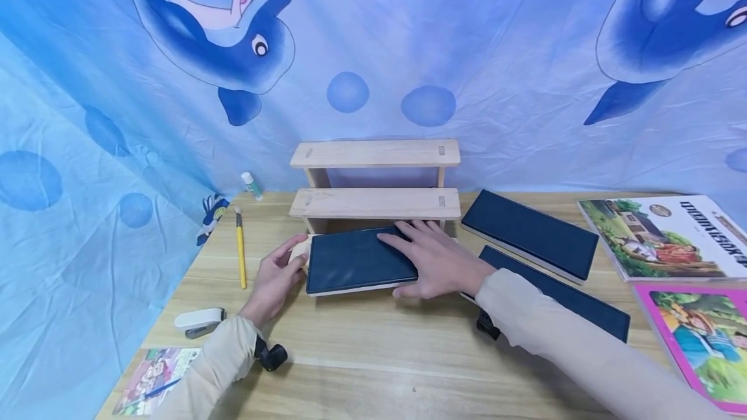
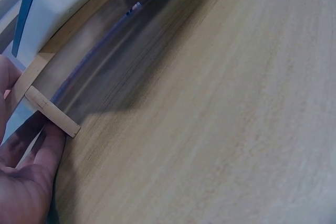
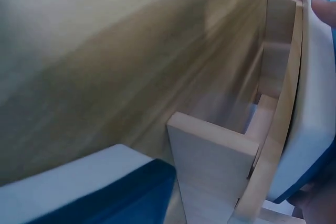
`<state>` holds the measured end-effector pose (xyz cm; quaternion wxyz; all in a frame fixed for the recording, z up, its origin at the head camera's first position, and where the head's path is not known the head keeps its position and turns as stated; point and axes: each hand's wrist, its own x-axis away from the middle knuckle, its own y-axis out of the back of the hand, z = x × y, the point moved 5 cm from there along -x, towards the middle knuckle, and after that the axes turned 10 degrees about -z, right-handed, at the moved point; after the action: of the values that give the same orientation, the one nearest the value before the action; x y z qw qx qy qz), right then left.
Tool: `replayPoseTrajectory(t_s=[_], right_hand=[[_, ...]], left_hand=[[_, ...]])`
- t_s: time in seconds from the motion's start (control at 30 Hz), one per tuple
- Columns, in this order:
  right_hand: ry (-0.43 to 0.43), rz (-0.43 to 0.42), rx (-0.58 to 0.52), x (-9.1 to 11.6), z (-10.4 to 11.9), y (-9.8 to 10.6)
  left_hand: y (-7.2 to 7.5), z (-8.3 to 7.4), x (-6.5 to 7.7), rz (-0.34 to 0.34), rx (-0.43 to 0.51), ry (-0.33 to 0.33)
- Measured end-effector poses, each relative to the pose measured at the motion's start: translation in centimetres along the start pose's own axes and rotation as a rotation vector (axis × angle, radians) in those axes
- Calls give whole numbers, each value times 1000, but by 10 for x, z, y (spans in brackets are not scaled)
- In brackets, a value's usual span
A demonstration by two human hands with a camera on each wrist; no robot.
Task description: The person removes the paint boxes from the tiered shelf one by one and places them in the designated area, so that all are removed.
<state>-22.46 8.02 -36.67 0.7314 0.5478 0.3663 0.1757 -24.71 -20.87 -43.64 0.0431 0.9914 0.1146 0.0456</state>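
Observation:
A slim rectangular box (image 1: 356, 258) with a dark blue top and pale sides lies on the lowest step of a wooden tiered stand (image 1: 376, 203). My left hand (image 1: 277, 277) grips the left end of that step; the left wrist view shows the fingers (image 2: 50, 145) underneath, beside the stand's leg (image 2: 52, 111). Across the box's right end lies my right hand (image 1: 434, 261), thumb at the front edge and fingers over the top and back. In the right wrist view, the thumb (image 3: 325, 11) touches the box's white side (image 3: 312, 93).
Two similar dark blue boxes (image 1: 531, 232) (image 1: 560, 290) lie right of the stand, with two picture books (image 1: 677, 232) (image 1: 700, 336) beyond. Along the left are a glue stick (image 1: 252, 185), a yellow brush (image 1: 241, 251), a stapler (image 1: 200, 320) and a small booklet (image 1: 157, 374).

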Motion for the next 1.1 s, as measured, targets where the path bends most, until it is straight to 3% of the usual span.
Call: replayPoseTrajectory(t_s=[0.2,0.7,0.87,1.1], right_hand=[[-4,57,-33,-7,-3,-5],[33,46,-38,-10,-1,-6],[66,-26,6,-8,4,-4],[60,-135,75,11,15,7]], left_hand=[[0,0,0,-4,17,4],[1,-1,-1,-20,-5,-1],[1,-1,0,-27,13,-2],[-1,-1,1,-13,29,-5]])
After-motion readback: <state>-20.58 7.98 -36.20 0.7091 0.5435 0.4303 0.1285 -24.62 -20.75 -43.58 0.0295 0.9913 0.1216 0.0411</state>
